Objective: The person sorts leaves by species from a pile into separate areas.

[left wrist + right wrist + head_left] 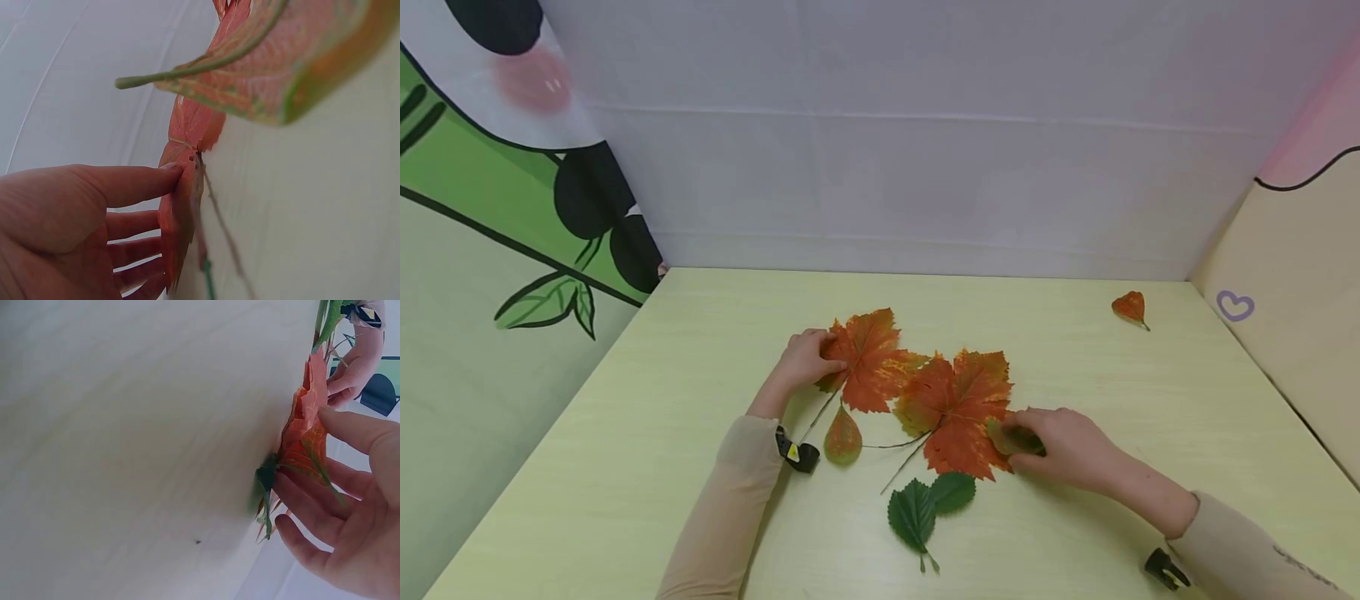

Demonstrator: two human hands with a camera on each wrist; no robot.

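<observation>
Two large orange lobed leaves lie side by side with their edges overlapping. My left hand [801,360] pinches the outer edge of the left orange leaf [876,362], its thumb [147,182] across the leaf's face. At the right edge of the other orange leaf [962,408], my right hand [1067,442] holds a small green-brown leaf [1021,437] between thumb and fingers. That small leaf overlaps the orange one. A brownish-orange teardrop leaf [842,437] lies below the left leaf, near the thin stems. It looms large in the left wrist view.
Two dark green leaves, one toothed [912,512] and one rounder [953,492], lie overlapping on the pale table [625,492], nearer me. A small orange leaf [1130,307] lies at the far right. A pale cloth [925,183] hangs behind the table's back edge.
</observation>
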